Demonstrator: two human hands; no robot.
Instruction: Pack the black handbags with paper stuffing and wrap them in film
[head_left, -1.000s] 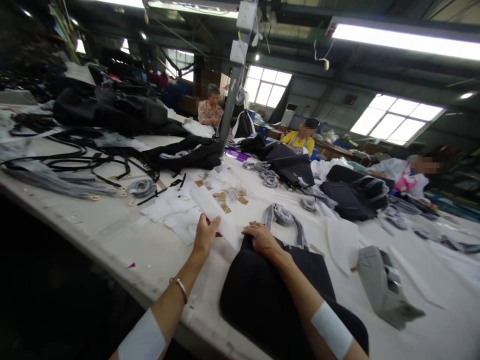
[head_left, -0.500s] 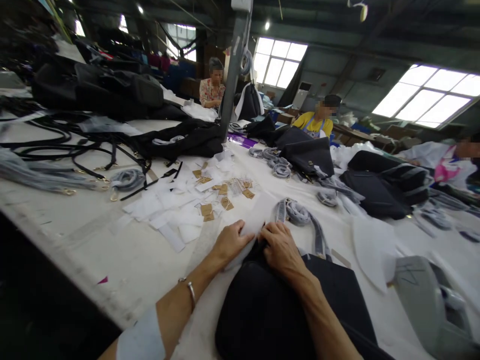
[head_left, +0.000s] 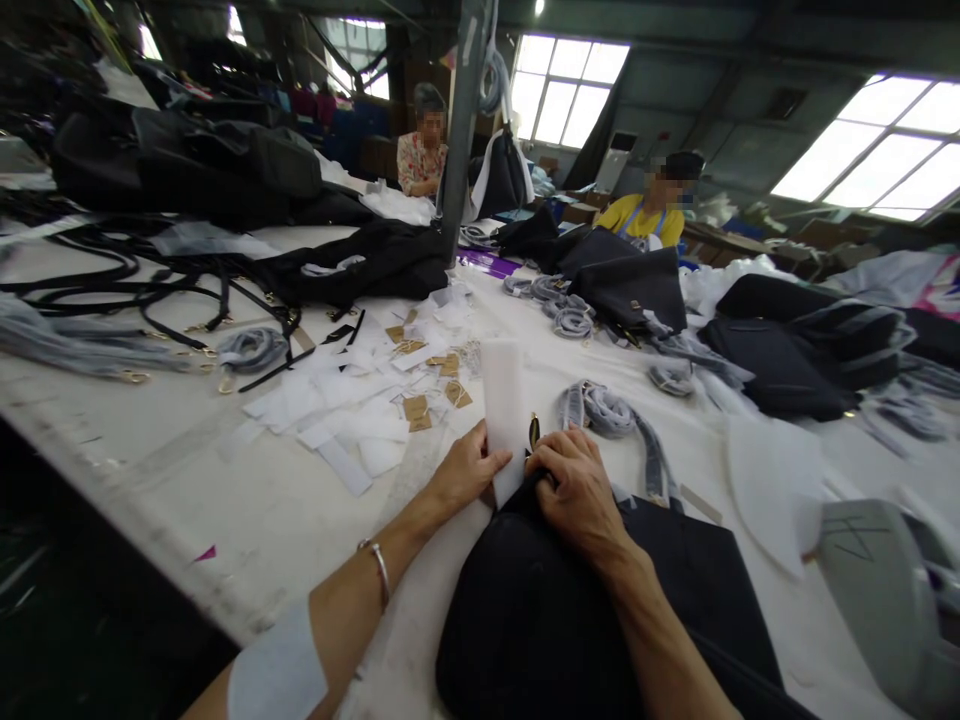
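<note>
Between thumb and fingers, my left hand (head_left: 466, 465) pinches a white foam strip (head_left: 504, 400), which stands upright at the top edge of a black bag (head_left: 532, 610). Closed over that same edge, my right hand (head_left: 574, 485) grips the bag. A small gold-coloured metal fitting (head_left: 534, 430) pokes up just beyond the right fingertips. The bag lies on the white table in front of me, and a flat black panel (head_left: 697, 570) shows to its right. Part of the bag's top is hidden under my right hand.
White strips (head_left: 330, 400) and brown tags (head_left: 417, 412) are strewn left of centre. A wrapped, coiled strap (head_left: 607, 410) lies beyond my right hand. At right sits a grey tape dispenser-like object (head_left: 870, 590). A post (head_left: 461, 130) rises mid-table; two people work beyond it.
My left hand has brought the white strip from a slant to upright at the bag's edge. The gold-coloured fitting now shows beside my right fingers. The view has tilted down slightly.
</note>
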